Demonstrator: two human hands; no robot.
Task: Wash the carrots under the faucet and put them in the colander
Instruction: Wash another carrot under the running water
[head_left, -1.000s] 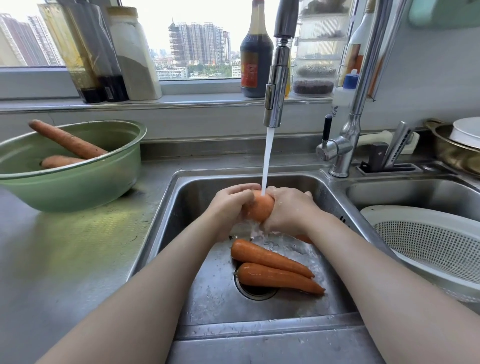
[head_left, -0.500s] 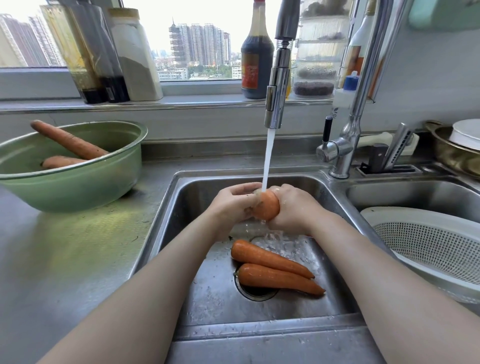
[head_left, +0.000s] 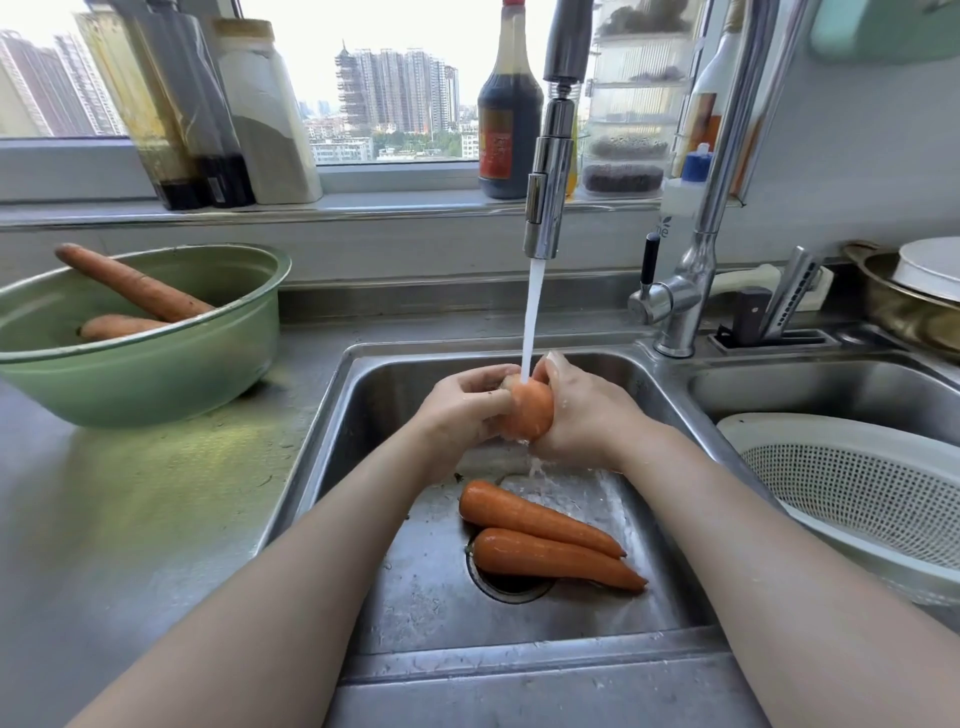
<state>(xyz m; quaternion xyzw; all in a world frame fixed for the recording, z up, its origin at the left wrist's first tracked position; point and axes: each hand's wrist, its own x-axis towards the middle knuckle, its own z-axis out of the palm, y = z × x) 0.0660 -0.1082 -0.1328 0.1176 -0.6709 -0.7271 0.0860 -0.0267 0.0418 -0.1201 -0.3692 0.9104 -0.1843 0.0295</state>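
Water runs from the faucet (head_left: 548, 208) onto an orange carrot (head_left: 530, 413) that I hold over the left sink basin (head_left: 395, 519). My left hand (head_left: 462, 410) grips its left side and my right hand (head_left: 582, 410) grips its right side; most of the carrot is hidden between them. Two wet carrots (head_left: 545, 538) lie on the basin floor by the drain. The white colander (head_left: 857, 483) sits in the right basin with nothing visible in it. A green bowl (head_left: 156, 364) on the left counter holds two dirty carrots (head_left: 135, 291).
Bottles and jars stand along the window sill (head_left: 311, 205) behind the sink. A brass-coloured pan with a white dish (head_left: 924, 296) sits at the far right. The faucet lever and a knife holder (head_left: 774, 317) stand between the two basins.
Both hands have lifted the carrot slightly and turned it under the stream. My right hand's fingers now reach higher over its top. The carrots on the basin floor lie as before.
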